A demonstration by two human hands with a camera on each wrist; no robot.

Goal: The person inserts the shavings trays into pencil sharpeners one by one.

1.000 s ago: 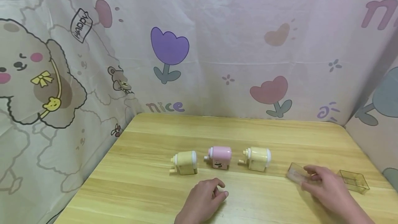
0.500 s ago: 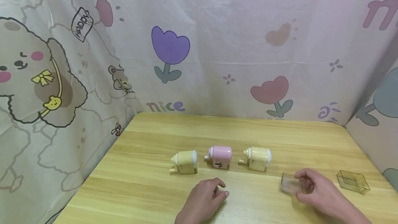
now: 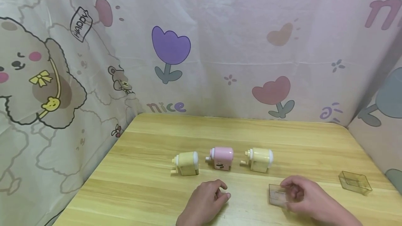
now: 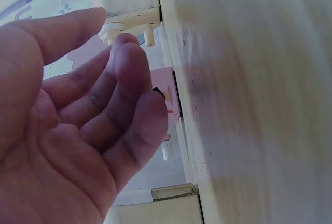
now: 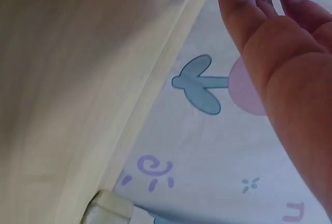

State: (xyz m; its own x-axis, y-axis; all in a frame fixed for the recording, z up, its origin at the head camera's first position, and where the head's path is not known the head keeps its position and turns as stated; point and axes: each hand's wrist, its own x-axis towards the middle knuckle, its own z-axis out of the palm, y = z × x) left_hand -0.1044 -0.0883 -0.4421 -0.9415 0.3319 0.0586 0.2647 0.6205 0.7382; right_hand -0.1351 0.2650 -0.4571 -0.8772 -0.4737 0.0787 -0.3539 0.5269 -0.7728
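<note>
My right hand (image 3: 309, 198) pinches the end of a small clear plastic tray (image 3: 276, 196), which looks like a sharpener's shavings drawer, just above or on the table. Its far end is hidden by the fingers. My left hand (image 3: 205, 200) rests at the table's front with loosely curled fingers, holding nothing. Behind it stand three crank pencil sharpeners in a row: a yellow sharpener (image 3: 186, 164), a pink sharpener (image 3: 223, 158) and another yellow sharpener (image 3: 261, 160). Their cranks point left. In the left wrist view, the fingers partly cover the pink sharpener (image 4: 170, 97).
A yellowish see-through tray (image 3: 355, 183) lies right of my right hand, near the right side of the wooden table (image 3: 176, 132). A printed curtain (image 3: 201, 90) hangs behind the table and on both sides.
My right hand has moved left and toward the front with the clear tray, away from the yellowish tray. The clear tray has turned slightly. The left hand and the sharpeners stay put.
</note>
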